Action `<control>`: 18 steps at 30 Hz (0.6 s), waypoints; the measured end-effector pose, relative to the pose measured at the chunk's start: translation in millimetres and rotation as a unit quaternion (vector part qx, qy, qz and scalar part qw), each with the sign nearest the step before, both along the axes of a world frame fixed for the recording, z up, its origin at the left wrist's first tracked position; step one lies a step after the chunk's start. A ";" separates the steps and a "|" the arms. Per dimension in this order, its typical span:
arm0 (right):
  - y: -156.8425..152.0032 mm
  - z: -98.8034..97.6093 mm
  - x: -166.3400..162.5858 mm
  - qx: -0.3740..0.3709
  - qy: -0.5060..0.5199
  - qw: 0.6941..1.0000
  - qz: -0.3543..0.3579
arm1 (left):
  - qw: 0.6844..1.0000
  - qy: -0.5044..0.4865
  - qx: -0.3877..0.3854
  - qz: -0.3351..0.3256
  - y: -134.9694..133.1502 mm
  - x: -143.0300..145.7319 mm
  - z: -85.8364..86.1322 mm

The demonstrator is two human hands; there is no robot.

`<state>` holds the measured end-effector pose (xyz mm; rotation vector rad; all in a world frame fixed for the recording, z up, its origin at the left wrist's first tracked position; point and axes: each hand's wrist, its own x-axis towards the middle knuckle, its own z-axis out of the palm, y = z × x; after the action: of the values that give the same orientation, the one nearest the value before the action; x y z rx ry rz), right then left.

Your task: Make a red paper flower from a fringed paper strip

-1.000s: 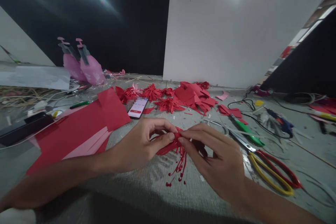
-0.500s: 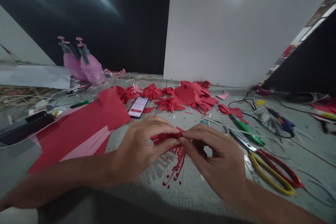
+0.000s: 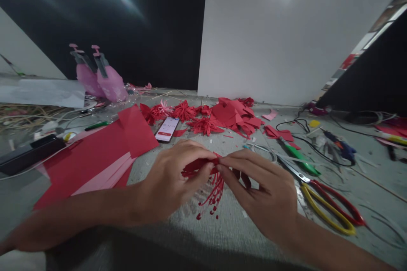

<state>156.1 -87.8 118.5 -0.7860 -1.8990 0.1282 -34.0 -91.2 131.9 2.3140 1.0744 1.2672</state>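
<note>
Both my hands meet over the grey table, pinching one red paper flower piece [image 3: 208, 182]. My left hand [image 3: 173, 182] curls around its left end, with red paper bunched under the fingers. My right hand [image 3: 260, 194] pinches the right end between thumb and forefinger. Thin red stamen strands [image 3: 212, 199] with beaded tips hang down from the piece toward the table.
Red and pink paper sheets [image 3: 98, 152] lie left. A phone [image 3: 167, 129] lies beyond my hands beside finished red paper flowers [image 3: 190, 114] and red scraps [image 3: 237, 116]. Yellow-and-red scissors [image 3: 327, 207], a green-handled tool [image 3: 299, 154], a glue gun [image 3: 341, 148] and cables sit right. Pink bottles [image 3: 101, 78] stand far left.
My left hand has rolled further over the red paper, bunching it tighter. The hanging strands have shifted slightly left and up. My right hand stays almost still.
</note>
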 end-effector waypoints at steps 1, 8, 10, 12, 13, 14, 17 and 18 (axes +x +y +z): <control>-0.2 -0.9 0.5 0.014 -0.004 1.000 -0.008 | 1.000 -0.005 -0.012 -0.005 -0.2 0.0 0.7; -2.1 1.7 0.9 0.042 -0.008 0.999 -0.006 | 0.995 -0.038 -0.072 -0.051 0.5 -1.7 4.0; -2.0 3.0 0.6 0.040 -0.005 0.999 -0.001 | 0.992 -0.044 -0.100 -0.058 2.0 -2.5 4.5; -1.6 2.9 0.7 0.029 0.000 1.000 0.004 | 0.988 -0.053 -0.129 -0.061 3.6 -3.1 4.8; -1.5 2.5 1.0 0.020 0.001 1.000 0.008 | 0.986 -0.058 -0.142 -0.063 4.3 -3.2 4.9; -1.5 2.0 1.4 0.013 0.003 1.000 0.010 | 0.984 -0.066 -0.152 -0.064 4.8 -3.3 4.8; -1.8 1.0 2.3 -0.005 0.003 1.000 0.009 | 0.977 -0.093 -0.175 -0.079 5.9 -3.2 4.1; -1.9 1.2 2.3 -0.008 0.002 1.000 0.005 | 0.974 -0.105 -0.180 -0.086 6.2 -3.1 3.8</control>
<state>158.4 -89.7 119.7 -0.7858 -1.9008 0.1509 -37.2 -85.1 135.7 1.9101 0.9221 1.1158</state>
